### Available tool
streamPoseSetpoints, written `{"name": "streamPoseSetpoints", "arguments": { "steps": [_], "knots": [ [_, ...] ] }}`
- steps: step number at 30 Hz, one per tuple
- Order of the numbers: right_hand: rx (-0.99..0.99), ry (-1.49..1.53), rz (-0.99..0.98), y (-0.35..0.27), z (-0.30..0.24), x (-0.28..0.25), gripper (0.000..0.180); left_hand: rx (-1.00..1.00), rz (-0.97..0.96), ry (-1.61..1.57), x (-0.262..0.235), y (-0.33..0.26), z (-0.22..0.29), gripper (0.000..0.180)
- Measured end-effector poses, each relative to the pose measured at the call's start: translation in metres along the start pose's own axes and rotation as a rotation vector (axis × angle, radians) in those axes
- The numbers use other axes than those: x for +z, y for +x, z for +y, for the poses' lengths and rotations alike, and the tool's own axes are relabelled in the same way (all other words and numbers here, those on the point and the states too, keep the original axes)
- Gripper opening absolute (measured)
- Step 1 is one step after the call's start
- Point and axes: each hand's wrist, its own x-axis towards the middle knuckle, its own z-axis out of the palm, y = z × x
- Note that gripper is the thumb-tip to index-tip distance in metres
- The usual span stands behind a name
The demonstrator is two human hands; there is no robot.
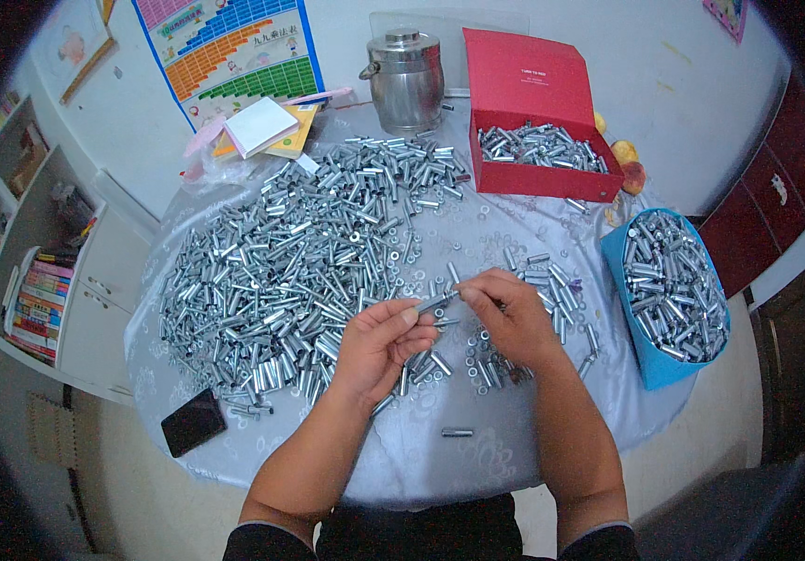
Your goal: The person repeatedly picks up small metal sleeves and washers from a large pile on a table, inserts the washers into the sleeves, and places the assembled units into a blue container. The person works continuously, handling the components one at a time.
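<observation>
1. Your left hand (379, 341) is raised just above the table, palm turned toward you, fingers curled; its thumb and fingertips pinch one end of a small metal sleeve (436, 302).
2. Your right hand (513, 316) meets it from the right, knuckles up, thumb and forefinger closed on the other end of the same sleeve, so both hands grip the one piece between them, over the middle of the table.
3. Whether a washer or nut sits on the sleeve's tip is hard to tell; the part is too small in this view.
4. Both forearms come up from the lower edge, bare to the dark sleeves at the elbows.
5. A wide heap of metal sleeves (300, 271) spreads to the left of your hands on the round table (412, 458) with its pale patterned cloth; loose washers (421, 266) lie between the heap and your hands.
6. A red cardboard box (538, 182), lid standing open, sits at the far right, holding more silver parts.
7. A blue tray (650, 369) at the right edge is full of them too.
8. A steel lidded pot (404, 79) stands at the far side, near a colourful grid chart (230, 51) on the wall.
9. A black phone (193, 423) lies at the near left edge.
</observation>
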Motion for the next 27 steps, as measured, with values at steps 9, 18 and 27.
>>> {"name": "streamPoseSetpoints", "arguments": {
  "steps": [9, 18, 27],
  "knots": [
    [-0.036, -0.44, -0.546, -0.008, 0.009, -0.021, 0.021, 0.034, -0.034, 0.044, -0.003, 0.0, 0.0, 0.02],
    [-0.006, -0.519, -0.532, -0.013, 0.003, -0.015, 0.02, 0.029, 0.018, 0.068, 0.001, 0.0, 0.001, 0.02],
    [0.073, -0.447, -0.429, -0.012, -0.007, -0.013, 0.018, 0.032, 0.012, 0.077, 0.0, -0.001, 0.001, 0.021]
  ]
}}
